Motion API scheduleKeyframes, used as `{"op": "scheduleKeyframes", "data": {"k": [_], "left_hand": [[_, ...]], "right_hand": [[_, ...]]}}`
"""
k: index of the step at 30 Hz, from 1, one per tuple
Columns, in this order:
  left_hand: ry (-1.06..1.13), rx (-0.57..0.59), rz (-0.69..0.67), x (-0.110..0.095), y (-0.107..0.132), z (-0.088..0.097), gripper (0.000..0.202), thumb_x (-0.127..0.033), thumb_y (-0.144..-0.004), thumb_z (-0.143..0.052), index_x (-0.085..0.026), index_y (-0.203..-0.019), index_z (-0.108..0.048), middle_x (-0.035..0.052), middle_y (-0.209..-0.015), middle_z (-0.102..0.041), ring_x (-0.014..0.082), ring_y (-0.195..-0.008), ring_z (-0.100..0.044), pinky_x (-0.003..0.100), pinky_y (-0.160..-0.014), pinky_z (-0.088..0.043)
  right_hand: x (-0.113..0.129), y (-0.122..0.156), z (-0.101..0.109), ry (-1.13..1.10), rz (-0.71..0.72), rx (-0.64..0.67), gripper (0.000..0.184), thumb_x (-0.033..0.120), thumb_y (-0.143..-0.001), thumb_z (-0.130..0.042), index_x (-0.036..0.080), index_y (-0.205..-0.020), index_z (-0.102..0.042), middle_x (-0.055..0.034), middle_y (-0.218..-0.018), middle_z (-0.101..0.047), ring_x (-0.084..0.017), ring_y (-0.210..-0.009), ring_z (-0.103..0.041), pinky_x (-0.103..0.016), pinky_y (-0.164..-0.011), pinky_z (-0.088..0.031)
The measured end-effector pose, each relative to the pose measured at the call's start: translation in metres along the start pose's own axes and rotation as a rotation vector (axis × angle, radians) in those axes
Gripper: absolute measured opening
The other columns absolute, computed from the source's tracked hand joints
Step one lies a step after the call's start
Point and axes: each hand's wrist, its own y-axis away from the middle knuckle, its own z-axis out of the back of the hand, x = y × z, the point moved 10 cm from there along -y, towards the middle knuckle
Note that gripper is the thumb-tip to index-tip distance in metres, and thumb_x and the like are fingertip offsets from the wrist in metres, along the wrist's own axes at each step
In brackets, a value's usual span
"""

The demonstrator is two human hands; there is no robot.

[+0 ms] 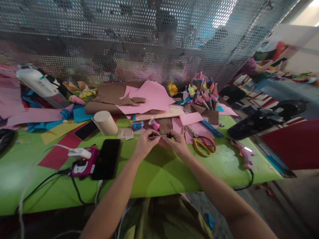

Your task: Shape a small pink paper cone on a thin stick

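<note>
Pinched a thin pink paper piece (160,136) nearly edge-on between both hands, over the green table (159,182) and nearer the body than the loose pink sheets (191,118). Gripped one end between thumb and fingers of the left hand (146,142), the opposite end between thumb and fingers of the right hand (177,142); closed both grips, with a short stretch of pink edge visible in the gap. Presented only a narrow edge to view, too thin for telling any crease or glue.

Belonged, by judgement, to a hand-shaping step, probably bending, folding or rolling, with no tool in either grasp. Appeared to call next for steady pressure at one end, careful guiding of the other, and matched edges before any fastening.

Showed scissors (194,133) just beyond the right hand, a corded glue gun (245,153) farther right, and a wrapped pink item (155,124) just past the fingertips. Included also, toward the back, a cluster of pink-tipped cones (206,94), well apart from both hands.
</note>
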Motion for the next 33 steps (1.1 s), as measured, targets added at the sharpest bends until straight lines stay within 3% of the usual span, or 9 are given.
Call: {"op": "scheduleKeyframes", "data": {"k": [7, 13, 18, 24, 30, 33], "left_hand": [[0.029, 0.003, 0.046, 0.003, 0.0, 0.0, 0.011, -0.03, -0.078, -0.062, -0.019, -0.079, -0.063, 0.0013, -0.077, -0.066, 0.0152, -0.073, -0.06, 0.027, -0.067, -0.048], [0.017, 0.004, 0.023, 0.003, 0.0, -0.002, 0.008, -0.027, -0.078, -0.062, -0.019, -0.078, -0.062, 0.0009, -0.077, -0.065, 0.0151, -0.074, -0.061, 0.027, -0.068, -0.049], [0.005, -0.001, 0.017, 0.002, -0.001, 0.0, 0.01, -0.029, -0.079, -0.062, -0.018, -0.081, -0.063, 0.0021, -0.08, -0.066, 0.0155, -0.076, -0.061, 0.027, -0.068, -0.048], [0.004, 0.002, 0.006, -0.002, 0.0, 0.002, 0.01, -0.029, -0.079, -0.063, -0.019, -0.079, -0.064, 0.0021, -0.079, -0.066, 0.0158, -0.076, -0.06, 0.028, -0.069, -0.048], [0.042, -0.035, 0.047, 0.008, -0.001, 0.005, 0.016, -0.033, -0.079, -0.065, -0.017, -0.08, -0.065, 0.0011, -0.075, -0.065, 0.0141, -0.07, -0.058, 0.027, -0.066, -0.046], [0.041, -0.039, 0.031, 0.009, -0.002, 0.007, 0.015, -0.032, -0.078, -0.065, -0.017, -0.08, -0.065, 0.0008, -0.075, -0.065, 0.0141, -0.071, -0.058, 0.027, -0.067, -0.046]], "right_hand": [[0.001, 0.0, 0.007, -0.009, -0.013, -0.063, 0.018, 0.037, -0.077, -0.067, 0.021, -0.071, -0.061, 0.0008, -0.069, -0.058, -0.015, -0.068, -0.051, -0.028, -0.064, -0.04], [0.0, -0.001, 0.001, 0.007, -0.037, -0.016, 0.017, 0.037, -0.075, -0.069, 0.021, -0.073, -0.064, -0.0003, -0.069, -0.061, -0.016, -0.065, -0.05, -0.028, -0.061, -0.039], [-0.002, 0.0, 0.009, -0.001, -0.028, -0.082, 0.019, 0.038, -0.076, -0.068, 0.021, -0.071, -0.061, 0.0009, -0.068, -0.058, -0.015, -0.065, -0.049, -0.027, -0.061, -0.038], [-0.008, -0.001, 0.004, -0.034, -0.058, -0.027, 0.018, 0.038, -0.075, -0.071, 0.02, -0.077, -0.066, -0.0005, -0.072, -0.062, -0.016, -0.068, -0.052, -0.027, -0.062, -0.039], [-0.016, 0.0, 0.011, -0.05, -0.072, -0.082, 0.021, 0.039, -0.076, -0.071, 0.02, -0.074, -0.063, 0.002, -0.067, -0.058, -0.014, -0.064, -0.05, -0.026, -0.059, -0.038], [-0.016, -0.001, 0.008, -0.039, -0.068, -0.049, 0.022, 0.042, -0.076, -0.071, 0.02, -0.077, -0.065, 0.0004, -0.071, -0.062, -0.016, -0.067, -0.053, -0.027, -0.062, -0.04]]}}
